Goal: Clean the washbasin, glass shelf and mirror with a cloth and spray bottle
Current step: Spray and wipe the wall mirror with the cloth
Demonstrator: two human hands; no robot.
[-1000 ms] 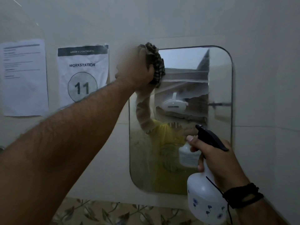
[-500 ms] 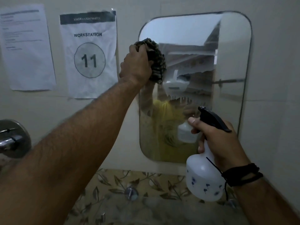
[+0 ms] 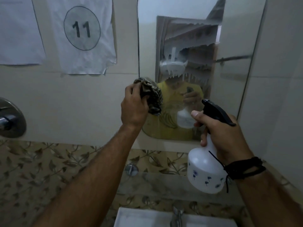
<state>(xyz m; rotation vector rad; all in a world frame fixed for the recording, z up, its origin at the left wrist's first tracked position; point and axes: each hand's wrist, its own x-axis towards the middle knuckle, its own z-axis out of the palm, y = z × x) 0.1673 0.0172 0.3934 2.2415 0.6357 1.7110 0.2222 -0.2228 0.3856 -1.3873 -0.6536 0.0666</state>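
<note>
A rounded wall mirror (image 3: 232, 38) hangs ahead, streaked with running spray in its middle. My left hand (image 3: 133, 108) grips a bunched dark patterned cloth (image 3: 151, 97) and presses it against the mirror's lower left edge. My right hand (image 3: 224, 136) holds a white spray bottle (image 3: 203, 171) with a black trigger head, in front of the mirror's lower right corner. Below the mirror runs the glass shelf (image 3: 157, 179) on a round metal bracket. The white washbasin (image 3: 131, 218) and its chrome tap (image 3: 177, 213) show at the bottom edge.
Two paper sheets are taped to the wall left of the mirror, one marked 11 (image 3: 82, 28). A round chrome valve (image 3: 9, 118) sticks out of the wall at far left. Leaf-patterned tiles (image 3: 41, 169) run under the mirror.
My left hand has wiped the cloth down the mirror's left side from the top corner to the lower part. My view has tilted downward, bringing the shelf and washbasin in.
</note>
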